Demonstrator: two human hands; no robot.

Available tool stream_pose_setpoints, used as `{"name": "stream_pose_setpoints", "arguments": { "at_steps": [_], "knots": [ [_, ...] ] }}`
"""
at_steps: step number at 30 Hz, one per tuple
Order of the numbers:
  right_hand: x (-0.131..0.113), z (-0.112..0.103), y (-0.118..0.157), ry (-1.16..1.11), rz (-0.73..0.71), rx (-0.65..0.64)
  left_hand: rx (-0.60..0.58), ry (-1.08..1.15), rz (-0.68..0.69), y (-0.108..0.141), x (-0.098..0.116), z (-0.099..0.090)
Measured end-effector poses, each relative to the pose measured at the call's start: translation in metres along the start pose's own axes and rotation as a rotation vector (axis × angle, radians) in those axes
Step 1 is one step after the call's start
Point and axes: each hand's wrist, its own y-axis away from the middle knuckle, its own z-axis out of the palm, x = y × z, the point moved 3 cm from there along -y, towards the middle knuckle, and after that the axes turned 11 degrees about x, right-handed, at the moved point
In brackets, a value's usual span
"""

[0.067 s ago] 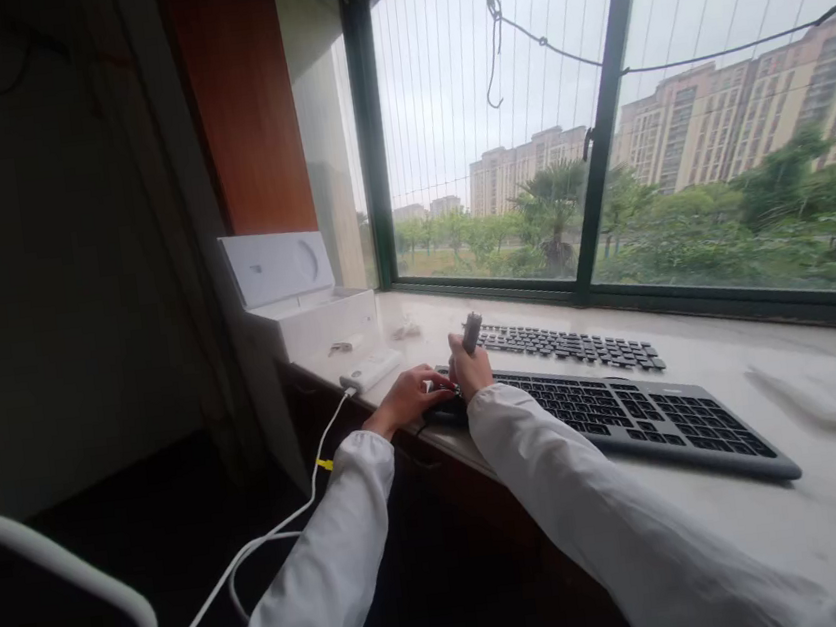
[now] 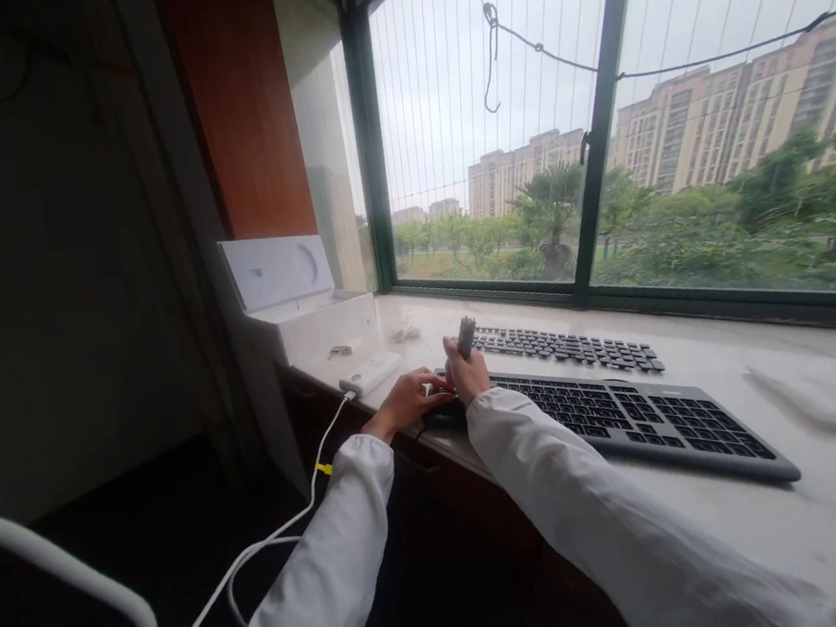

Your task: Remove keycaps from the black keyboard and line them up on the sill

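Note:
A dark grey keyboard (image 2: 633, 412) lies slantwise along the front of the counter. My right hand (image 2: 468, 372) is closed around a dark stick-like tool (image 2: 467, 336). Its upper end sticks up above my fist, and its lower end is hidden by my hand, near the keyboard's left end. My left hand (image 2: 413, 396) grips that left end, thumb and fingers pressed together close to my right hand. Its fingertips are partly covered. Behind the keyboard, rows of black keycaps (image 2: 573, 348) appear laid out on the counter.
An opened white box (image 2: 320, 323) stands at the left back. Near it lie a white power strip-like device (image 2: 370, 371) with a white cable (image 2: 310, 497), and small crumpled bits (image 2: 406, 335). Clear plastic wrap (image 2: 835, 397) lies at right. The window (image 2: 472, 126) rises behind.
My right hand and the tool have shifted slightly to the left, and the tool's upper end sits a bit lower. My left hand stays in place at the keyboard.

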Motion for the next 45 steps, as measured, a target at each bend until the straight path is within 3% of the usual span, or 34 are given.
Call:
{"name": "stream_pose_setpoints", "arguments": {
  "at_steps": [13,25,29,34,45],
  "knots": [
    [-0.006,0.002,0.007,-0.027,-0.145,-0.144,0.002,-0.004,0.001,-0.001,0.001,-0.002],
    [-0.008,0.001,0.009,-0.083,-0.135,-0.121,0.000,0.012,0.006,-0.002,-0.003,-0.001],
    [-0.008,0.001,0.009,0.004,-0.166,-0.117,-0.009,-0.004,0.014,-0.002,-0.002,-0.001],
    [-0.013,0.003,0.013,0.202,-0.308,-0.136,0.000,-0.011,0.016,-0.002,-0.001,-0.001],
    [-0.017,0.001,0.015,0.269,-0.412,-0.113,0.021,0.011,0.001,-0.001,-0.006,0.000]
  ]
}}
